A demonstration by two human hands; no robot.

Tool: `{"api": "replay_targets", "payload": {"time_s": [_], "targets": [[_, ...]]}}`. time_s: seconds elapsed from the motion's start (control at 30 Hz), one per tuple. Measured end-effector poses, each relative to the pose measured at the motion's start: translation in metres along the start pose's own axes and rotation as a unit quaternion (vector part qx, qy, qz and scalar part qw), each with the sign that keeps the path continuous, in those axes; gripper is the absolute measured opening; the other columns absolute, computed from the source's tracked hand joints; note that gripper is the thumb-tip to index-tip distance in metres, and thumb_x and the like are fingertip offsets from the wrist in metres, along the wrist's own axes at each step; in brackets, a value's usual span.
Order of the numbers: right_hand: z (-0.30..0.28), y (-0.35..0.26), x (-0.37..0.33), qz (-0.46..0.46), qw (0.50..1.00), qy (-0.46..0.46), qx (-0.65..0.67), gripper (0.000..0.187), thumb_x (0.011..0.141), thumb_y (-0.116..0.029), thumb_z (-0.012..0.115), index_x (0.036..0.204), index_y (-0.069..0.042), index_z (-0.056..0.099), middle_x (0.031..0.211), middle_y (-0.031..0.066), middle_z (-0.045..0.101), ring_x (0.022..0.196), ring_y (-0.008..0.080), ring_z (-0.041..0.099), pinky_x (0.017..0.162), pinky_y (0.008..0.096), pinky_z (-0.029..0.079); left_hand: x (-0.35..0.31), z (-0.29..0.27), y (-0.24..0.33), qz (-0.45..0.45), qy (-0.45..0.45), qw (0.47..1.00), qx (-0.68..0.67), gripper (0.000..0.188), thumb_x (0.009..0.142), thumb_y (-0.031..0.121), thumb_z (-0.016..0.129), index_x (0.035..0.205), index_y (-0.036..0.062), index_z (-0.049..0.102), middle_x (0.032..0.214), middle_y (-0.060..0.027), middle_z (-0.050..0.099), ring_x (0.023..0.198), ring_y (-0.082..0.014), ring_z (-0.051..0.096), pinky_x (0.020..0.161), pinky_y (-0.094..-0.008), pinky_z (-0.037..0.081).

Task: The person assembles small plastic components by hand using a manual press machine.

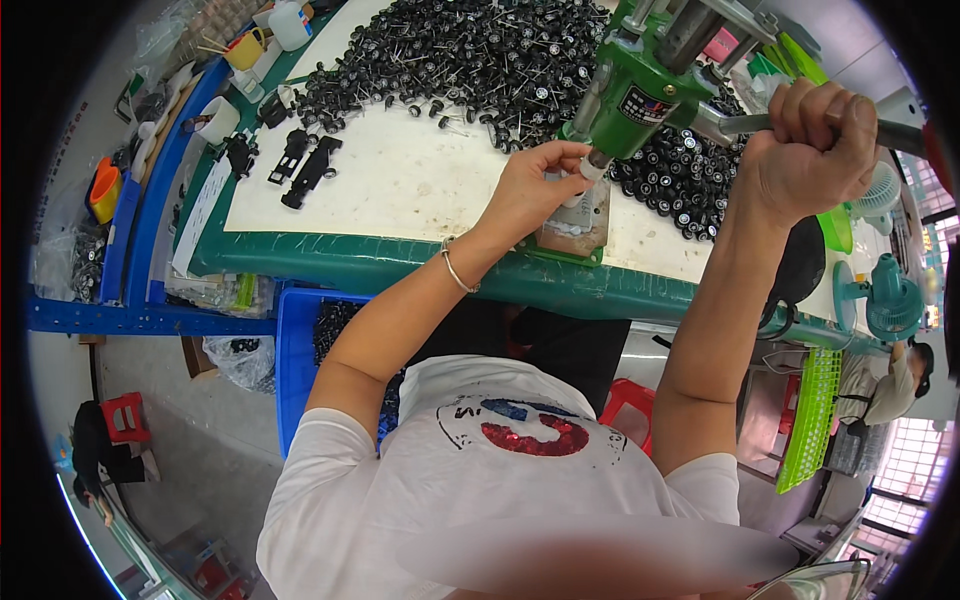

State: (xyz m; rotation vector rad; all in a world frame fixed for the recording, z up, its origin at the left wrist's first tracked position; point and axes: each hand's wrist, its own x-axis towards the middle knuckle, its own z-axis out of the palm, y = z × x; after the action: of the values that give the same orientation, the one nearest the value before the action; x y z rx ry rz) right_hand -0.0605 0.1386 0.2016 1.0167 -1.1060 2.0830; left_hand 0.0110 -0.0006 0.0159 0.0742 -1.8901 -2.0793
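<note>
A green hand press [635, 110] stands on the white-topped table. My right hand [815, 150] is wrapped round its lever [900, 137], raised on the right. Under the ram, the thumb and fingers of my left hand [535, 190] are pinched together over the press base [575, 238]. Whatever they hold is too small and covered to make out. Behind the press spreads a big heap of small black wheels [450, 50], some with thin metal axles. More black wheels [680, 185] lie between the press and my right forearm. Black toy car chassis [315, 170] rest at the left.
A padded green edge [400, 250] runs along the table front. Below it sits a blue bin [293, 370] with black parts. A yellow mug [245, 50] and white cup [217, 120] stand far left. A teal fan [893, 300] and green basket [810, 420] are at the right, near another person [885, 390].
</note>
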Motion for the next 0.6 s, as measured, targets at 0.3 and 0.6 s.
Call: {"api": "replay_targets", "payload": {"time_s": [0.3, 0.6], "targets": [[0.005, 0.050, 0.055, 0.227, 0.971, -0.007, -0.073, 0.026, 0.091, -0.027, 0.055, 0.074, -0.008, 0.050, 0.056, -0.0026, 0.038, 0.043, 0.0071, 0.032, 0.039, 0.0219, 0.026, 0.007, -0.002, -0.008, 0.008, 0.013, 0.999, -0.032, 0.026, 0.078, 0.002, 0.066, 0.104, -0.0002, 0.063, 0.082, -0.0021, 0.060, 0.077, -0.0101, 0.058, 0.071, -0.0253, 0.049], [-0.047, 0.057, 0.007, 0.220, 0.960, 0.012, -0.173, 0.024, 0.093, -0.025, 0.055, 0.083, -0.004, 0.057, 0.066, 0.0014, 0.051, 0.055, 0.0085, 0.046, 0.049, 0.0208, 0.033, 0.039, -0.134, -0.040, 0.009, 0.208, 0.915, 0.346, 0.040, 0.075, 0.038, 0.076, 0.083, 0.0000, 0.068, 0.069, -0.0085, 0.066, 0.060, -0.0158, 0.059, 0.055, -0.0289, 0.045]]}}
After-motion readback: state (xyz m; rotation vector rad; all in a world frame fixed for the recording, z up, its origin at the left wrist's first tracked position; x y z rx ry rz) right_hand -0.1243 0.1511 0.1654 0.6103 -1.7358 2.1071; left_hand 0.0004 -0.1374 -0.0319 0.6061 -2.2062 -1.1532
